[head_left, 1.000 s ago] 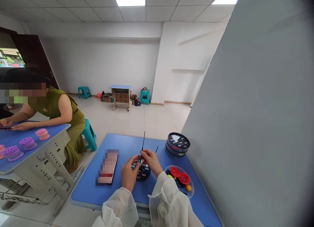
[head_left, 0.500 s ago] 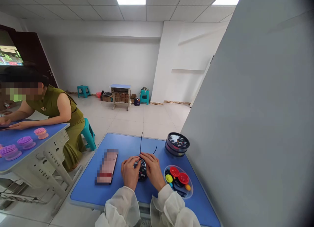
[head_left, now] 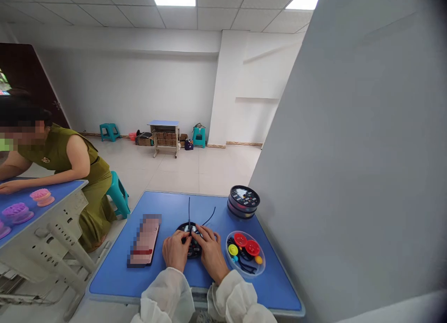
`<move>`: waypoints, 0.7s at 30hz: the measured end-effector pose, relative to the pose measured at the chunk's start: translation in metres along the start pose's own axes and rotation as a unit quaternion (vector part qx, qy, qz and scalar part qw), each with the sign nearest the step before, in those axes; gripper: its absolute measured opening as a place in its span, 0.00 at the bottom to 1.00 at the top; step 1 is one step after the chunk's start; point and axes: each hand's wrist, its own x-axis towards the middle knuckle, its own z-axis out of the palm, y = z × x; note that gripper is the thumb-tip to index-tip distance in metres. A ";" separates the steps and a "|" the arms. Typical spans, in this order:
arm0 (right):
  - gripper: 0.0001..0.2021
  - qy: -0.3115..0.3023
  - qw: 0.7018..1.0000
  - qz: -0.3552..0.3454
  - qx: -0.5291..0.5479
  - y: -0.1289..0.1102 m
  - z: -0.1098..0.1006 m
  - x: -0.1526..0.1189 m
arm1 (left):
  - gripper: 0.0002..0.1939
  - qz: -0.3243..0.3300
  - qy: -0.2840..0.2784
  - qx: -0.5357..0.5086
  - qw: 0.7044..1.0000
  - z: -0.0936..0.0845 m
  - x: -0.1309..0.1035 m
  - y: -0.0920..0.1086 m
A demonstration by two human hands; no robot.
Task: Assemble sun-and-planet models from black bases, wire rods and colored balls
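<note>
A round black disc (head_left: 194, 252) with pale markings lies on the blue desk (head_left: 167, 281), partly covered by my hands. Thin black cord (head_left: 189, 213) stands up from between my fingertips, and another strand (head_left: 211, 214) curves up to the right. My left hand (head_left: 175, 251) is closed in a pinch on the cord at the disc's upper part. Close against it, my right hand (head_left: 211, 254) has thumb and forefinger pinched at the same spot, its other fingers bent over the disc's right side. Exactly where the cord meets the disc is hidden.
Right of my hands sits a clear round tub (head_left: 261, 266) with red, yellow, blue and orange pieces and black cords. Behind it stands a stack of round black-lidded cases (head_left: 243, 202). A phone (head_left: 145, 241) lies at left. Another person (head_left: 75, 160) sits at a neighbouring desk.
My view has turned slightly right, so everything sits further left. Both hands stay together at the disc, more of which shows now. The right strand of cord shows longer and more curved.
</note>
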 end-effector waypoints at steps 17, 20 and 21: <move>0.06 -0.006 0.971 0.204 -0.121 0.057 -0.124 -0.061 | 0.17 0.043 -0.011 -0.167 0.985 -0.005 -0.064 -0.020; 0.05 -0.006 0.969 0.212 -0.129 0.052 -0.112 -0.056 | 0.15 0.029 -0.027 -0.203 0.978 -0.003 -0.076 -0.015; 0.05 -0.002 0.968 0.216 -0.131 0.050 -0.109 -0.056 | 0.14 0.025 -0.037 -0.215 0.976 -0.003 -0.078 -0.014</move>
